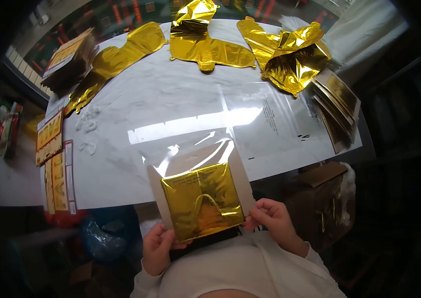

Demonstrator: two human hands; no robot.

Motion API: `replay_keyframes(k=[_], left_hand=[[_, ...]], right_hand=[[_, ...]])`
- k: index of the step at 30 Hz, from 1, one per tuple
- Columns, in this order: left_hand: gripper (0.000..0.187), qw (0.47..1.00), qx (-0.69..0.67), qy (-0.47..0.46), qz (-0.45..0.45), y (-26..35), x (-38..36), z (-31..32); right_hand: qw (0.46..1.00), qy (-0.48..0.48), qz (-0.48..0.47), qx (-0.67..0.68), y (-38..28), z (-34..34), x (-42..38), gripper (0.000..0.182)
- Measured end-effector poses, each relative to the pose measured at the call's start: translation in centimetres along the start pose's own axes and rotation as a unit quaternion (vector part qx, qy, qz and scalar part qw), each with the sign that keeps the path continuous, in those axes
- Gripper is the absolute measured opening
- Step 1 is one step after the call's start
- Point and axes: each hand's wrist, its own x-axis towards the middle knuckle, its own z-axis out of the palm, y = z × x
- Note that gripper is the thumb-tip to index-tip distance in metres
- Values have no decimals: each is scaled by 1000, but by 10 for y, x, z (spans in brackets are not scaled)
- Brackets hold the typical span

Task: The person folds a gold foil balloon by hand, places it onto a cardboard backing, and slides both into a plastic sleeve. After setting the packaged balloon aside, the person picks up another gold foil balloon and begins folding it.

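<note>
A folded gold foil balloon (205, 206) lies flat against a tan cardboard backing (159, 196) in a transparent plastic bag (190, 144). Fingers of my left hand (157, 247) pinch the package's lower left corner. At its lower right corner, my right hand (276, 223) grips the edge between thumb and fingers. The package tilts over the table's near edge, its unfilled plastic end reaching onto the tabletop and catching glare. Small dark print shows across the top of the gold foil.
Flat gold foil balloons (213, 49) lie along the white marbled table's (165, 89) far side. Printed cards (69, 59) are stacked at left, more cards (54, 164) below. White ribbon (89, 124) lies nearby. Transparent bags (275, 124) and cardboard pieces (337, 107) are at right, an open box (319, 198) below.
</note>
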Motion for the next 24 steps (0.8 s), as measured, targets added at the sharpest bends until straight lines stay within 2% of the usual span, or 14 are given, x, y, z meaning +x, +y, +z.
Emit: replay_keyframes(k=[2,4,6,9,13,19,24], left_hand=[[22,1000,6,-9,19,-4,2,-4],[22,999,13,-18,40,-8,5,-5],[26,997,38,5,67,-7,7,-4],[29,996,-29,41,67,7,7,17],[33,997,-38,29,55,1,10,9],[27,998,-14,30,52,-3,7,5],[15,995,-7,38,92,-6,9,8]], right_hand=[[1000,-10,4,1,6,-3,3,20],[999,-25,-37,-27,11,-3,6,21],[999,-5,-31,-11,10,6,8,21],[999,27,-36,12,10,20,12,21],[998,41,-48,9,6,26,16,21],[997,61,-45,28,13,25,17,14],[994,81,-62,40,11,38,14,19]])
